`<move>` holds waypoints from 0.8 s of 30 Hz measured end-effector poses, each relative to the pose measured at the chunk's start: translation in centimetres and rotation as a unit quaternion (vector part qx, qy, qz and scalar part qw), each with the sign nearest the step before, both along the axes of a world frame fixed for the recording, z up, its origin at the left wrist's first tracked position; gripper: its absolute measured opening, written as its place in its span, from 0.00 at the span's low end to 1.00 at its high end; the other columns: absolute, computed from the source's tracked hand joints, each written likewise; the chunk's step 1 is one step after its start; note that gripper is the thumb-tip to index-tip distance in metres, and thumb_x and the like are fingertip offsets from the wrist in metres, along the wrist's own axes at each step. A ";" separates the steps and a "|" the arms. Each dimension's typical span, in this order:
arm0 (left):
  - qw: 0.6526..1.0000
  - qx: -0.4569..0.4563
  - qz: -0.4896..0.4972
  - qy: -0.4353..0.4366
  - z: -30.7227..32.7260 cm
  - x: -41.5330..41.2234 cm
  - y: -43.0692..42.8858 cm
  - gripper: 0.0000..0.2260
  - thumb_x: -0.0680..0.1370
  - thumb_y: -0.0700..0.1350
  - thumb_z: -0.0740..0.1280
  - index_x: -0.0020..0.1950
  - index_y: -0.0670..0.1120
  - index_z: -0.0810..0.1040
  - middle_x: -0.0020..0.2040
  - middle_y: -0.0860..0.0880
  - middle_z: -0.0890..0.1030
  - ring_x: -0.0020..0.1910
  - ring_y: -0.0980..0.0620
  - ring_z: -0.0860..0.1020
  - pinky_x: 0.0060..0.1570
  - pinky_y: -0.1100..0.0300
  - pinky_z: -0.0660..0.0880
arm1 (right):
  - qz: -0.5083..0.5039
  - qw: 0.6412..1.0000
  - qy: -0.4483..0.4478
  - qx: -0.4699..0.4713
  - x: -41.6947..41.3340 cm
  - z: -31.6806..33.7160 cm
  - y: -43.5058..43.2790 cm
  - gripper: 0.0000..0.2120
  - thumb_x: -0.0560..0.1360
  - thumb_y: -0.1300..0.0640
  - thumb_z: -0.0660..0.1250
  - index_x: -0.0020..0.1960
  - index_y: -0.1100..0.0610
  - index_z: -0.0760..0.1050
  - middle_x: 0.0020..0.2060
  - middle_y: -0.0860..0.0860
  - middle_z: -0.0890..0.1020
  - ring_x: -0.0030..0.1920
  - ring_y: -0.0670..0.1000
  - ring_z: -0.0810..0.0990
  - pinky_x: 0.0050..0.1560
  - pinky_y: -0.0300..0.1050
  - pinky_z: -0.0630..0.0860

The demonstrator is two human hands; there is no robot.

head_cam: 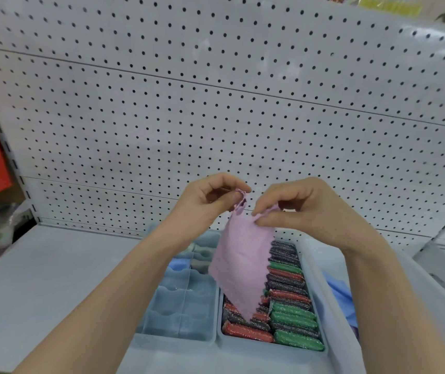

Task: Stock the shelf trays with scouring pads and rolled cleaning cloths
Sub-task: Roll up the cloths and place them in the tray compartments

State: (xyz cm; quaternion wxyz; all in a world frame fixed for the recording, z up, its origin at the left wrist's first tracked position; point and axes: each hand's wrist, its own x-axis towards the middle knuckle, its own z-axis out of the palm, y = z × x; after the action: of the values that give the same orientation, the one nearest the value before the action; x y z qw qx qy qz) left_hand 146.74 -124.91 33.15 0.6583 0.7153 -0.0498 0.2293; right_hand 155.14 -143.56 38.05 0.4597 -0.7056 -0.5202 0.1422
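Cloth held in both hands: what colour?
Plain light pink cloth, clearest in the head view.

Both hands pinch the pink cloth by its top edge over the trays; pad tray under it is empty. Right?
No. The head view shows the left hand and right hand pinching the pink cloth by its top edge, but the pad tray under it is full of red, green and dark scouring pads, not empty.

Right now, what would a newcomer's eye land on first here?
A thin pink cleaning cloth hangs at centre, pinched along its top edge by the left hand and right hand. Below it, a grey plastic tray is packed with glittery red, green and dark scouring pads. A white perforated pegboard fills the background.
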 end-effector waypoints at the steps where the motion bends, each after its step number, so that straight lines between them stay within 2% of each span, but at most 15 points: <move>1: 1.000 -0.001 -0.011 -0.001 0.0 0.1 -0.2 0.11 0.78 0.33 0.66 0.46 0.48 0.82 0.41 0.55 0.83 0.42 0.59 0.79 0.46 0.68 0.75 | -0.024 0.999 -0.016 0.014 -0.1 -0.1 0.6 0.06 0.69 0.63 0.76 0.42 0.54 0.84 0.36 0.47 0.84 0.37 0.45 0.77 0.41 0.38 0.73; 3: 1.000 -0.011 -0.025 -0.001 0.0 0.3 -0.4 0.10 0.77 0.32 0.66 0.50 0.47 0.81 0.44 0.51 0.83 0.44 0.57 0.80 0.46 0.65 0.76 | -0.064 0.996 -0.038 0.048 -0.2 -0.2 1.3 0.08 0.68 0.64 0.77 0.41 0.54 0.82 0.35 0.44 0.83 0.36 0.43 0.77 0.40 0.36 0.72; 5: 0.999 -0.028 -0.030 0.007 -0.2 0.4 -0.4 0.12 0.76 0.33 0.67 0.56 0.46 0.78 0.47 0.46 0.83 0.46 0.55 0.81 0.46 0.64 0.77 | -0.091 0.993 -0.036 0.071 -0.2 -0.5 1.6 0.11 0.67 0.64 0.77 0.45 0.54 0.79 0.36 0.47 0.83 0.36 0.45 0.76 0.38 0.40 0.73; 7: 0.997 -0.069 -0.030 0.022 -0.2 0.6 -0.3 0.15 0.76 0.33 0.68 0.59 0.47 0.75 0.46 0.48 0.83 0.44 0.55 0.81 0.44 0.64 0.77 | -0.105 0.991 -0.026 0.073 -0.2 -0.7 1.7 0.16 0.68 0.63 0.78 0.52 0.52 0.78 0.36 0.50 0.84 0.35 0.49 0.77 0.40 0.47 0.75; 9: 0.995 -0.095 -0.029 0.027 -0.3 0.5 -0.2 0.14 0.76 0.34 0.68 0.58 0.48 0.73 0.44 0.49 0.84 0.42 0.54 0.82 0.41 0.64 0.77 | -0.115 0.991 -0.043 0.060 0.0 -1.0 1.8 0.18 0.68 0.61 0.78 0.55 0.49 0.80 0.37 0.50 0.83 0.37 0.53 0.78 0.42 0.51 0.76; 12: 0.993 -0.109 -0.033 0.026 -0.5 0.4 -0.2 0.07 0.79 0.41 0.64 0.57 0.47 0.73 0.42 0.49 0.85 0.39 0.54 0.82 0.40 0.63 0.77 | -0.136 0.986 -0.077 0.054 0.4 -1.5 2.1 0.12 0.69 0.59 0.77 0.50 0.49 0.83 0.38 0.46 0.82 0.41 0.52 0.79 0.41 0.52 0.75; 14: 0.990 -0.131 -0.036 0.027 -0.8 0.3 -0.1 0.10 0.79 0.50 0.62 0.58 0.47 0.74 0.40 0.50 0.83 0.39 0.54 0.80 0.42 0.61 0.77 | -0.155 0.982 -0.083 0.062 0.5 -1.8 2.3 0.07 0.69 0.58 0.77 0.45 0.51 0.83 0.39 0.46 0.82 0.42 0.51 0.79 0.40 0.49 0.75; 16: 0.991 -0.126 -0.035 0.030 -1.0 0.3 -0.1 0.14 0.77 0.55 0.65 0.58 0.50 0.75 0.42 0.50 0.83 0.41 0.52 0.80 0.45 0.58 0.78 | -0.168 0.980 -0.080 0.073 0.7 -1.9 2.5 0.04 0.69 0.58 0.77 0.41 0.52 0.82 0.40 0.47 0.81 0.42 0.50 0.79 0.40 0.47 0.75; 18: 0.994 -0.094 -0.018 0.044 -1.6 0.4 -0.3 0.12 0.76 0.50 0.70 0.58 0.52 0.75 0.45 0.53 0.85 0.45 0.53 0.82 0.49 0.58 0.79 | -0.174 0.980 -0.054 0.084 0.8 -1.8 2.7 0.04 0.70 0.58 0.76 0.41 0.54 0.81 0.39 0.49 0.82 0.39 0.49 0.79 0.39 0.47 0.75; 20: 0.996 -0.062 0.011 0.064 -2.7 0.8 -0.8 0.16 0.72 0.40 0.75 0.55 0.54 0.76 0.46 0.55 0.85 0.47 0.54 0.83 0.49 0.60 0.80 | -0.178 0.978 -0.034 0.099 1.0 -1.5 2.9 0.05 0.71 0.59 0.75 0.41 0.56 0.79 0.34 0.50 0.81 0.33 0.48 0.75 0.35 0.44 0.73; 24: 0.993 -0.015 0.049 0.105 -5.2 1.2 -1.4 0.13 0.72 0.39 0.74 0.49 0.55 0.78 0.48 0.56 0.84 0.48 0.52 0.82 0.49 0.57 0.80 | -0.217 0.965 -0.027 0.148 1.2 -0.5 3.6 0.07 0.74 0.58 0.73 0.42 0.58 0.76 0.29 0.64 0.76 0.27 0.50 0.71 0.29 0.43 0.73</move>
State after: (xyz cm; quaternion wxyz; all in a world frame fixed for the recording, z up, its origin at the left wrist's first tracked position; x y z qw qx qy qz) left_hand 147.90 -126.34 27.98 0.6581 0.7273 0.0581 0.1860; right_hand 156.31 -139.99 37.59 0.5647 -0.7291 -0.3823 -0.0579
